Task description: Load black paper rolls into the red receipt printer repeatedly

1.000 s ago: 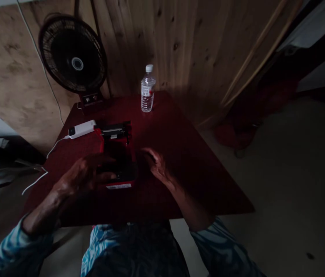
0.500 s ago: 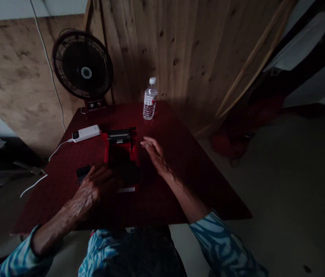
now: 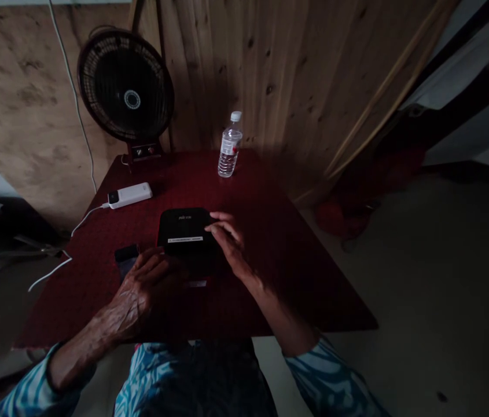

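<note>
1. A dark red table point(image 3: 305, 278) is shown from above, with a plank wall behind it.
2. The left hand point(image 3: 149, 284) is seen with fingers loosely curled, close to the box's front left edge. Whether anything is held cannot be told.
3. The right hand point(image 3: 229, 243) is shown open, its fingers laid on the box, not gripping.
4. A black box point(image 3: 186, 229) with a white label lies mid-table, between the hands.
5. A small dark flat object point(image 3: 126, 259) is placed just beside the left fingers.
6. A white power bank point(image 3: 129, 195) with a white cable lies further left.
7. A water bottle point(image 3: 230, 145) stands upright near the far edge.
8. A black desk fan point(image 3: 125, 87) stands beyond, against the plank wall point(image 3: 222, 58).
</note>
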Motion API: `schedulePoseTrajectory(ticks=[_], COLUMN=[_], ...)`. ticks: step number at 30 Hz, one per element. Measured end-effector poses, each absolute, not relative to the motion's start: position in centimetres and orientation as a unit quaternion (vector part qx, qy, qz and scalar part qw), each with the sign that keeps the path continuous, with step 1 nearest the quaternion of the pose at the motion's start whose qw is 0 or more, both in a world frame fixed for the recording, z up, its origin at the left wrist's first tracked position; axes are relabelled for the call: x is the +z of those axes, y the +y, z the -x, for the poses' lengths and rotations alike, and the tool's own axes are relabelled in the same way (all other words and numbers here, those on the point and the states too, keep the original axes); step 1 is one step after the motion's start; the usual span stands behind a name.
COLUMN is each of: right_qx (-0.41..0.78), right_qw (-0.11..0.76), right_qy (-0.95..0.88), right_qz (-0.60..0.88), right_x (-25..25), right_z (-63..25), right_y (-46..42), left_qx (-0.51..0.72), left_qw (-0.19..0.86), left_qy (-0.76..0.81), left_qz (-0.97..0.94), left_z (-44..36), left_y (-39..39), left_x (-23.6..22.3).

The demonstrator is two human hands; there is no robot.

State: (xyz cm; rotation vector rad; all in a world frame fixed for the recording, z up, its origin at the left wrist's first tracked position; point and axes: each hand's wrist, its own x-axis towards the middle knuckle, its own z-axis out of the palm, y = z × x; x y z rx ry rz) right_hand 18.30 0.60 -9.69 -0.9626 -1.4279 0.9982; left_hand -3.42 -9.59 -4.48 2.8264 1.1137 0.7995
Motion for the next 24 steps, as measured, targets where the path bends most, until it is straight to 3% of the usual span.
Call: schedulePoseTrajectory(ticks=[4, 9, 13, 24], right_qx=[0.470, 0.505, 0.481, 0.486], right_qw=[0.583, 0.565, 0.542, 0.539], right_qy=[-0.524, -0.497, -0.532, -0.529], right_qz=[0.405, 0.423, 0.438, 0.440], right_x=[-11.0, -11.2, -11.4, -11.8], right_z=[-17.3, -16.8, -17.1, -17.1], right_y=[-0.5, -0.4, -0.4, -0.9], left_qx=[0.309, 0.461, 0.465, 0.470], left_qw=[0.086, 0.271, 0.425, 0.462], left_qy=[0.389, 0.585, 0.562, 0.536], left_qz=[-0.864, -0.609, -0.536, -0.528], left_z=[4.2, 5.1, 4.4, 3.9], left_y=[-9.0, -6.1, -4.6, -5.5], left_x=[-4.4, -4.6, -5.2, -6.4])
